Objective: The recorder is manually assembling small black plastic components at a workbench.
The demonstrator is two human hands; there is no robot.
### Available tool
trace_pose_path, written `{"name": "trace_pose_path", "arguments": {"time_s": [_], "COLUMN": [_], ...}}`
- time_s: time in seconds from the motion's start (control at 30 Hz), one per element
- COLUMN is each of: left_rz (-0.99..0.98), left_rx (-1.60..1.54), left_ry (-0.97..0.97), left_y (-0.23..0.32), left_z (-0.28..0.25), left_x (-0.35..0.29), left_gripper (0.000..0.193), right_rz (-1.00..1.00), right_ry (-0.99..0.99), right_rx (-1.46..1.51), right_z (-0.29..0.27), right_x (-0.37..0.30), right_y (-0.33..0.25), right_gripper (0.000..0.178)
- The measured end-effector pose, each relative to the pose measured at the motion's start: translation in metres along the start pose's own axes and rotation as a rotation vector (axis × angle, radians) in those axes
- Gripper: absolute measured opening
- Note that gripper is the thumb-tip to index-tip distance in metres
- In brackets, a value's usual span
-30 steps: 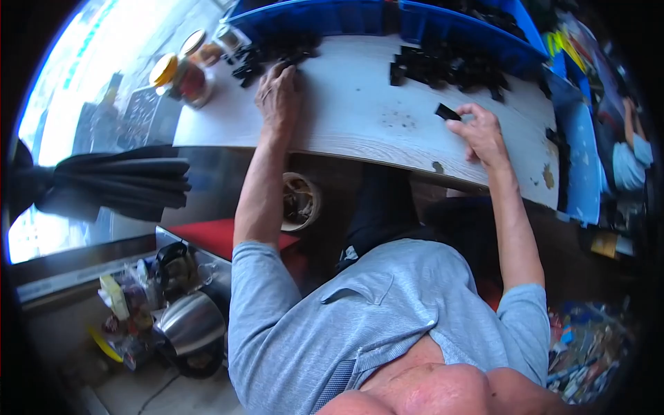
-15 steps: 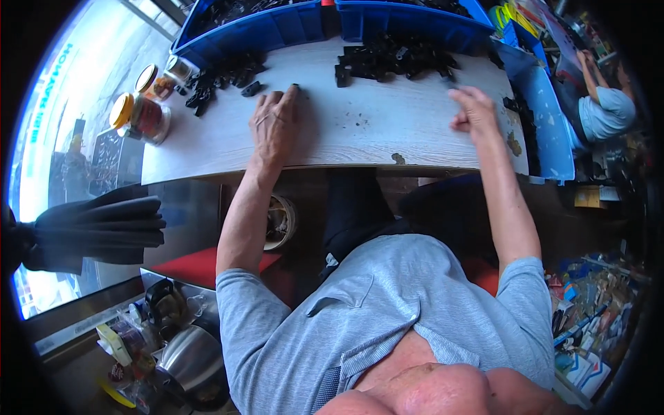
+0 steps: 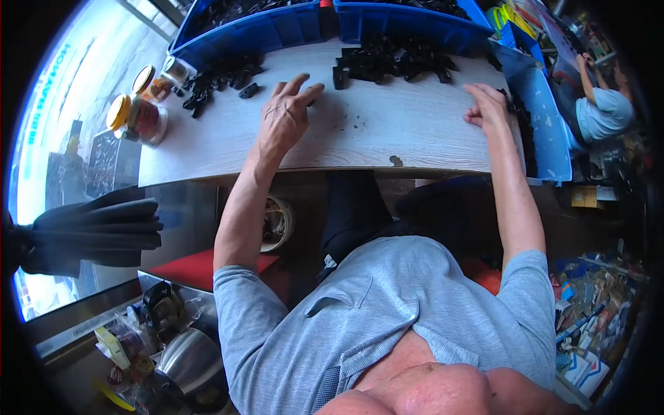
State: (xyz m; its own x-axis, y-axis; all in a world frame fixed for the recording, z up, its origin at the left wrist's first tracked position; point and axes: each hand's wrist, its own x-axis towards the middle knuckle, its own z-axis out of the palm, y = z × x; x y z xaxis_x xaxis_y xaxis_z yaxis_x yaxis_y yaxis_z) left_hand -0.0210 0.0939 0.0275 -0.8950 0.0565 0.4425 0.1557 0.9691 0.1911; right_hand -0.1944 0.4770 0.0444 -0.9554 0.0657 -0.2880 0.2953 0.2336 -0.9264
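Palm down, my left hand hovers over or rests on the left-middle of the pale wood-grain table, fingers spread. A small dark spot shows just under its index finger; whether it is a part or a shadow I cannot tell. My right hand is at the table's right side, fingers stretched leftward and thumb apart, with nothing visible in it. A heap of small black parts lies between and beyond the hands. To the left spreads a looser group of black parts, with one black piece by itself near my left hand.
Two blue bins holding black parts line the far edge. Another blue bin stands against the table's right side. Jars, one a yellow-lidded jar, stand at the left edge. Another person is at the far right.
My left hand has shifted right and its fingers have spread. My right hand has moved slightly right, toward the side bin, and its fingers look straighter.
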Motion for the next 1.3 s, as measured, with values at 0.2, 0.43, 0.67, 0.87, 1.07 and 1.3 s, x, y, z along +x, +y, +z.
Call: {"name": "trace_pose_path", "arguments": {"time_s": [0.2, 0.43, 0.67, 0.87, 1.07, 1.3], "left_rz": [0.100, 0.042, 0.039, 0.023, -0.006, -0.046], "left_rx": [0.042, 0.004, -0.054, -0.094, -0.093, -0.380], "left_ry": [-0.100, -0.071, 0.006, 0.060, 0.052, 0.230], "left_y": [0.013, 0.023, 0.041, 0.042, 0.045, 0.045], "left_z": [0.000, 0.003, 0.019, 0.025, 0.022, 0.030], "left_x": [0.002, 0.000, 0.002, 0.002, 0.002, -0.002], "left_gripper": [0.042, 0.034, 0.031, 0.031, 0.031, 0.026], "right_rz": [0.010, -0.034, -0.132, -0.264, -0.262, -0.187], "right_ry": [-0.038, -0.067, -0.088, -0.042, -0.089, -0.177], "right_rx": [-0.152, -0.303, -0.221, -0.244, -0.449, -0.524], "right_z": [0.036, 0.050, 0.050, 0.051, 0.053, 0.052], "right_x": [0.005, -0.002, -0.008, 0.005, 0.013, -0.011], "right_y": [-0.010, -0.012, -0.007, -0.014, -0.018, -0.019], "right_gripper": [0.033, 0.032, 0.040, 0.057, 0.053, 0.040]}}
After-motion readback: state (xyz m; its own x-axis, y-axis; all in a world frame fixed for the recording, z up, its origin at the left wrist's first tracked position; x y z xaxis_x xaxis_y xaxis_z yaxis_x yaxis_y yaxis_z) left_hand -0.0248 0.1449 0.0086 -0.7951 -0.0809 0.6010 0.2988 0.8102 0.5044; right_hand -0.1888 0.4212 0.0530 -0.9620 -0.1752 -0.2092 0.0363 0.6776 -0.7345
